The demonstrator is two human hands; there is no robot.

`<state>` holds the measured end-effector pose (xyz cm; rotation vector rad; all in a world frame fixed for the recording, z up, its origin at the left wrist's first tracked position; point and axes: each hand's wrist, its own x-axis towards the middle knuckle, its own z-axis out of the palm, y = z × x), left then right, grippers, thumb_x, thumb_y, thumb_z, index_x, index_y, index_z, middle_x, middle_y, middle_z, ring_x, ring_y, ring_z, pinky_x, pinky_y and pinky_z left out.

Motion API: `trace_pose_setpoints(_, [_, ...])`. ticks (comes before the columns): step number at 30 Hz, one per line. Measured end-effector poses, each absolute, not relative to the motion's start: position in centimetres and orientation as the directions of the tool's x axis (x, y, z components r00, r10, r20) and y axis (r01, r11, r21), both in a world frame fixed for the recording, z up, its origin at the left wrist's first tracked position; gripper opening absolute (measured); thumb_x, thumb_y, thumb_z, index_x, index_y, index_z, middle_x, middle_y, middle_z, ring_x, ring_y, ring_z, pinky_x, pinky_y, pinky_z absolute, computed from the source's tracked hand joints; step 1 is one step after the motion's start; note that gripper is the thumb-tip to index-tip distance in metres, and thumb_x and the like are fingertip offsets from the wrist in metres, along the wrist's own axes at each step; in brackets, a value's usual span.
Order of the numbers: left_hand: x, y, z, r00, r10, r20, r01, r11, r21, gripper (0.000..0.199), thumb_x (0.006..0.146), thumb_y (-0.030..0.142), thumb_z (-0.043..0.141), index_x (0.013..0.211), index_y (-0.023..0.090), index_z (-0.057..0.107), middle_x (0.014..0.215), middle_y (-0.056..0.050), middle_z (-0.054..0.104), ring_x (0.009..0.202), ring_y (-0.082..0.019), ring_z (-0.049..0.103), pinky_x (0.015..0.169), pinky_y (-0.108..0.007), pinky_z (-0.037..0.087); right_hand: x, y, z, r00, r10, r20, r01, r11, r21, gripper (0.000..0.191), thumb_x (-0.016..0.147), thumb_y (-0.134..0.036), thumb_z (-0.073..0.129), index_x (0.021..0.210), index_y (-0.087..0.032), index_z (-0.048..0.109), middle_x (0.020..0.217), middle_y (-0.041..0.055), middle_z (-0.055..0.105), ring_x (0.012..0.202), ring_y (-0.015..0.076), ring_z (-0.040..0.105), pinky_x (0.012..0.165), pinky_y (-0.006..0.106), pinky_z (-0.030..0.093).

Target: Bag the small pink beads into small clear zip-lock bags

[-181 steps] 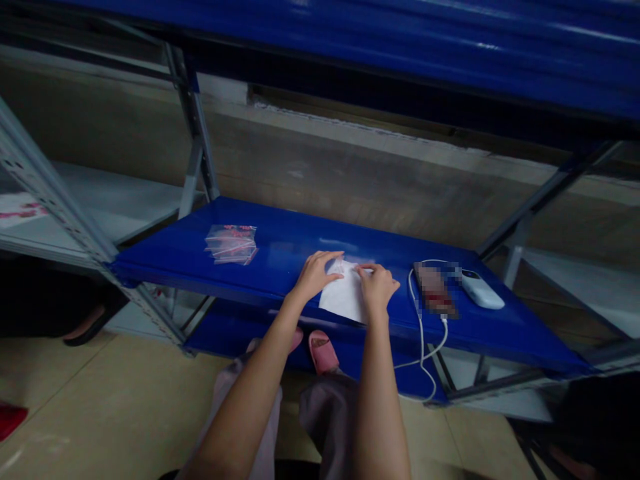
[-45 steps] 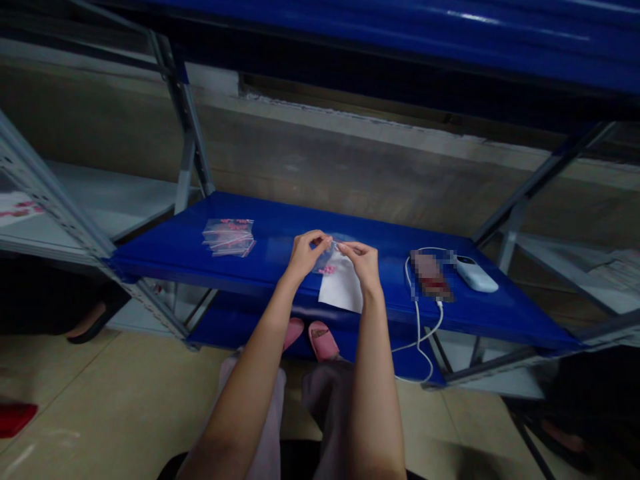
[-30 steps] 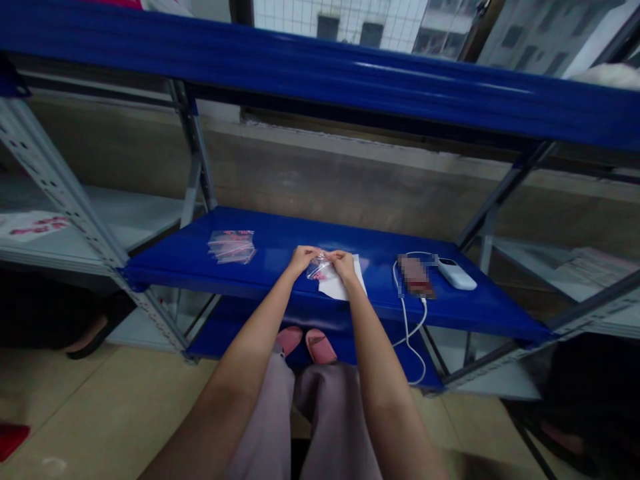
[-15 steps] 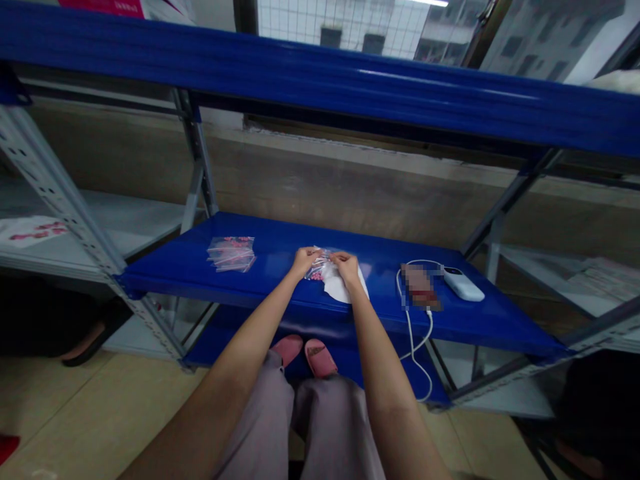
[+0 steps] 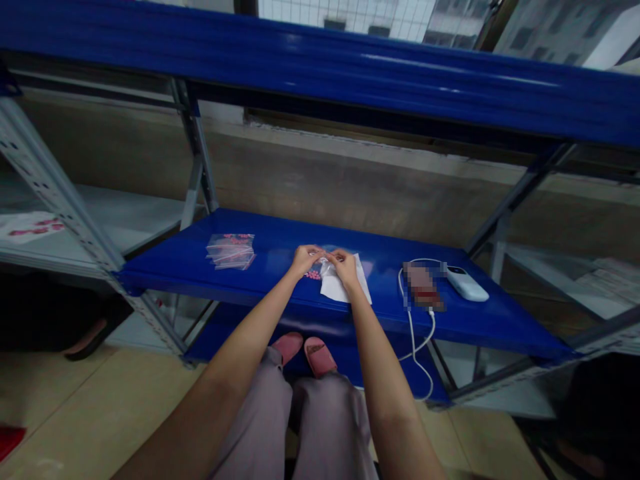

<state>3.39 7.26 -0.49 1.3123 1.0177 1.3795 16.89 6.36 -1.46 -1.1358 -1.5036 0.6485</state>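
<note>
Both hands meet over the blue shelf [image 5: 280,233], pinching the top edge of a clear plastic bag [image 5: 324,265]. My left hand [image 5: 304,259] is closed on the bag's left side, and my right hand [image 5: 344,263] is closed on its right side. Small pink pieces [image 5: 313,275] show below my left fingers; whether they lie inside the bag I cannot tell. Under my right hand and wrist lies a white sheet [image 5: 334,288], partly covered by them. To the left, a fanned pile of clear zip bags [image 5: 231,253] with pink pieces rests on the shelf.
On the right of the shelf lie a blurred-out phone-like object [image 5: 423,288], a white power bank [image 5: 466,284] and a white cable [image 5: 413,333] hanging over the front edge. A blue upper beam [image 5: 320,73] crosses above. Side shelves [image 5: 125,207] adjoin, with people partly visible at both sides.
My fingers have drawn closer together along the bag's top edge. The white sheet now shows more of its surface beside my right hand. The view has shifted slightly.
</note>
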Motion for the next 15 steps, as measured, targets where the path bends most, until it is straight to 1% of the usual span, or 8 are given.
trace_pose_setpoints(5, [3.58,7.07,-0.50,0.031,0.974,0.223,-0.086,-0.220,0.972,0.015,0.060,0.020,0.072,0.067,0.009,0.064,0.061,-0.004,0.065,0.052,-0.010,0.057,0.053,-0.022,0.047,16.92,5.94,-0.97,0.057,0.888,0.456,0.352,0.410,-0.842,0.018,0.066,-0.034,0.055,0.057,-0.019,0.055,0.058,-0.0008,0.059,0.059,0.0137,0.051,0.060,0.024,0.036])
trace_pose_setpoints(10, [3.36,7.16,-0.49,0.024,0.973,0.230,-0.084,-0.227,0.970,0.016,0.058,0.021,0.073,0.064,0.010,0.064,0.060,-0.003,0.065,0.053,-0.011,0.058,0.055,-0.023,0.049,16.75,5.56,-0.86,0.021,0.877,0.479,0.396,0.433,-0.810,0.021,0.069,-0.037,0.053,0.064,-0.019,0.060,0.062,0.0008,0.062,0.061,0.0150,0.053,0.061,0.025,0.037])
trace_pose_setpoints(15, [3.24,7.13,-0.46,0.027,0.973,0.230,-0.078,-0.227,0.971,0.018,0.057,0.024,0.075,0.062,0.011,0.063,0.055,-0.002,0.063,0.049,-0.012,0.057,0.051,-0.023,0.048,16.78,5.37,-0.81,0.020,0.871,0.492,0.455,0.430,-0.780,0.023,0.070,-0.039,0.055,0.061,-0.019,0.061,0.061,0.0008,0.062,0.059,0.0148,0.052,0.059,0.025,0.036])
